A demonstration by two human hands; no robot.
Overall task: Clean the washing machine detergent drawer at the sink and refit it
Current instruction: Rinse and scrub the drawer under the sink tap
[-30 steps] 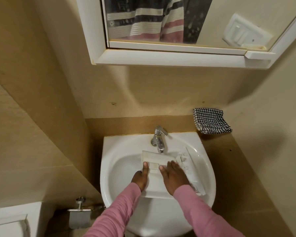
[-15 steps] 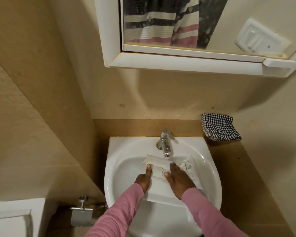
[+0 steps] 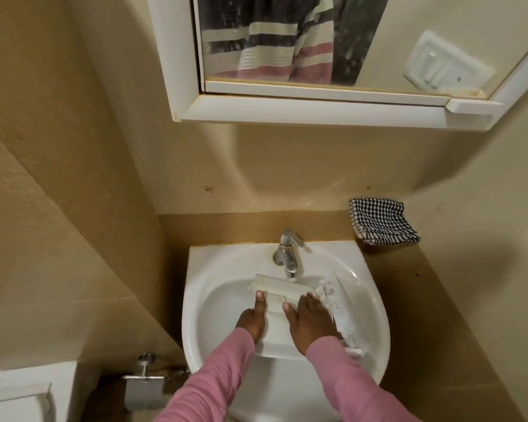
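Holding a white drawer [image 3: 275, 325] in the sink [image 3: 193, 271], a person in pink sleeves is leaning over the basin. The drawer is lying lengthways in the bowl, its far end sitting just under the spout of the tap [image 3: 288, 254] and its near end reaching toward the front rim. The left hand [image 3: 252, 319] is gripping the drawer's left edge, thumb stretched along the top (the other fingers are hiding underneath). The right hand [image 3: 311, 322] is resting palm down on the drawer's right half, its fingers lying fairly straight and the thumb spreading to the left. 1 checked cloth [image 3: 380, 222] is sitting on the ledge to the right of the sink, well apart from both hands. A mirror cabinet [image 3: 317, 109] is hanging above.
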